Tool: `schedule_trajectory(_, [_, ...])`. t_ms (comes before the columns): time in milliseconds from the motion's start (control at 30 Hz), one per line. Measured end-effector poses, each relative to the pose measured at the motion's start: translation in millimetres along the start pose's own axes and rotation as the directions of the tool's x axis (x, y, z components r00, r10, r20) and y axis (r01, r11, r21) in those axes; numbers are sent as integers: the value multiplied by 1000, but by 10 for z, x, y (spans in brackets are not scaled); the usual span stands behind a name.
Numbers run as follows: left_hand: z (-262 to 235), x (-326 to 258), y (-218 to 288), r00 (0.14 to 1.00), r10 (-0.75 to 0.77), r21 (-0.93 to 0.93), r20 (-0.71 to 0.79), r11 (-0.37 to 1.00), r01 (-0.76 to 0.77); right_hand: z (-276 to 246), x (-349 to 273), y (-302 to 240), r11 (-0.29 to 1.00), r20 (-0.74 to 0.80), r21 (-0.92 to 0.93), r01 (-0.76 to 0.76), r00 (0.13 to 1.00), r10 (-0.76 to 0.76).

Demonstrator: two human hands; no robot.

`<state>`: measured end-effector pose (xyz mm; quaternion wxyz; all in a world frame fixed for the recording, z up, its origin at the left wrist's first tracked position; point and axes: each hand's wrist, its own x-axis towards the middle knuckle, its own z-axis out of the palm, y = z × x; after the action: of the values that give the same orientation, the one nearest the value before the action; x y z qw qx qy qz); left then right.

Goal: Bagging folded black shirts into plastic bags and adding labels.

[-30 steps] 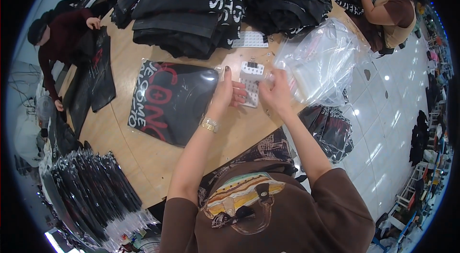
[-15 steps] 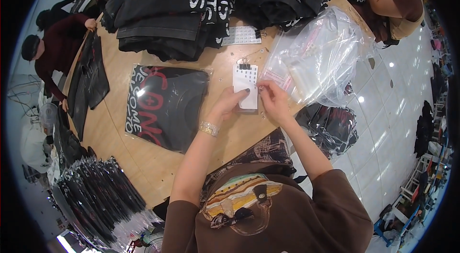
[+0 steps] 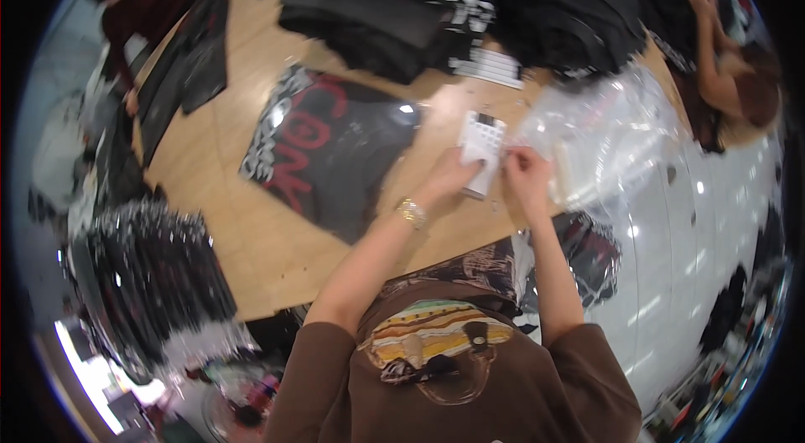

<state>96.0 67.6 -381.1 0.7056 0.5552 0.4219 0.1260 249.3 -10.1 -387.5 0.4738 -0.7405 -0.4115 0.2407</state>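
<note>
The person's left hand [image 3: 455,170] pinches a white rectangular label sheet [image 3: 484,141], thumb on top, near the pale wooden table's [image 3: 268,258] front edge. Right hand [image 3: 528,173] just beside it: fingertips pressed together; cannot tell whether they pinch anything.

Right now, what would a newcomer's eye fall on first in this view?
Probably the bagged, red-lettered black garment, lying on the wooden table to the left of the left hand. Beyond it, dark cloth piles rise along the far side. Mid-table, that hand touches a white clipped sheet, with rumpled clear plastic to its right.
</note>
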Motion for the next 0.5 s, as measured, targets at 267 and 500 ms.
schedule_trajectory(267, [-430,-1575,217,1000,8,405,16,914,-14,754,-222,-1204,863,151,45,502,851,-503])
schedule_trajectory(500, [-1350,-2189,-614,713,-212,-269,-668,963,33,1924,-608,-1386,381,514,37,924,310,-800])
